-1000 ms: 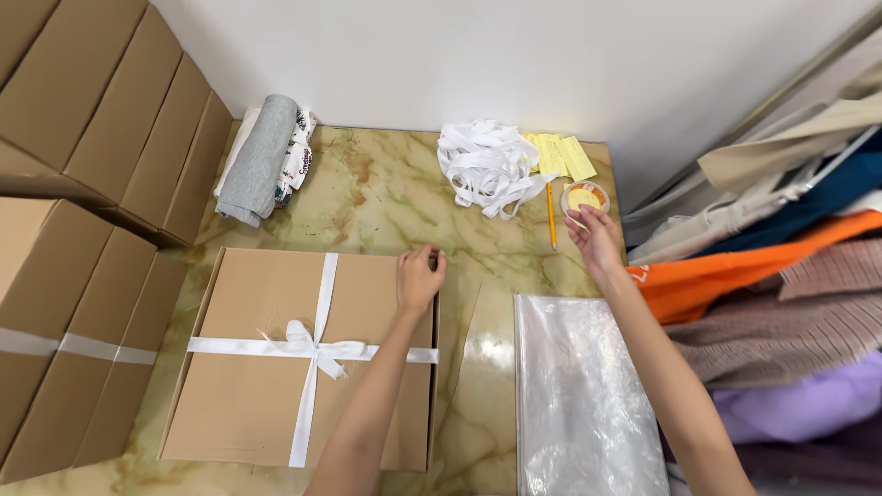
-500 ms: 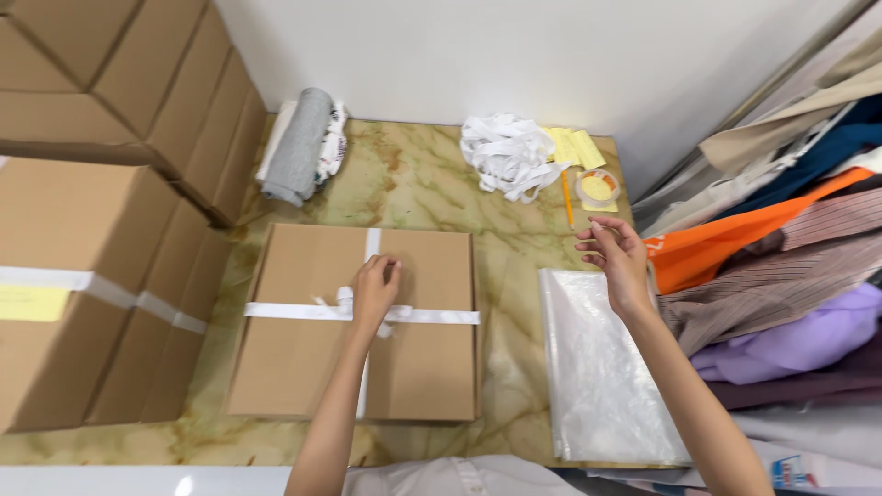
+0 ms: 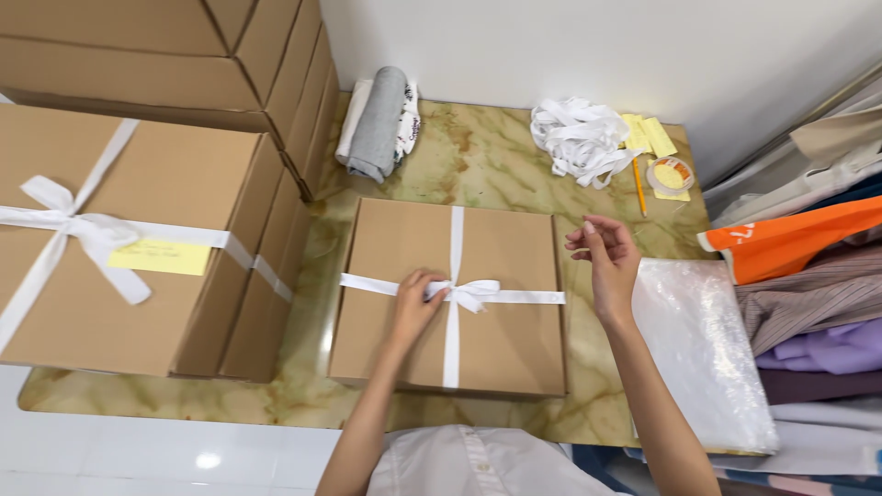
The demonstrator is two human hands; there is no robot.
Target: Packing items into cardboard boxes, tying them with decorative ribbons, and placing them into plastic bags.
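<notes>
A flat brown cardboard box [image 3: 501,344] lies on the marble-patterned table [image 3: 478,165], tied crosswise with a white ribbon [image 3: 528,297] and a bow [image 3: 470,293] at its middle. My left hand [image 3: 415,303] rests on the box lid with its fingers closed on the ribbon just left of the bow. My right hand [image 3: 604,262] hovers above the box's right edge, fingers half curled and thumb close to the forefinger. Whether something small is pinched there does not show.
Larger cardboard boxes [image 3: 138,276] are stacked at the left, the top one ribbon-tied with a yellow note [image 3: 152,257]. At the back lie rolled cloth [image 3: 378,124], loose white ribbon [image 3: 579,138], yellow slips [image 3: 648,135], a pencil [image 3: 638,184] and a small round container [image 3: 670,174]. Clear plastic bags [image 3: 707,358] and piled clothes [image 3: 808,276] fill the right.
My left hand moved from the box's far edge to the bow. My right hand drew back from the round container to above the box's right edge. The view shifted left.
</notes>
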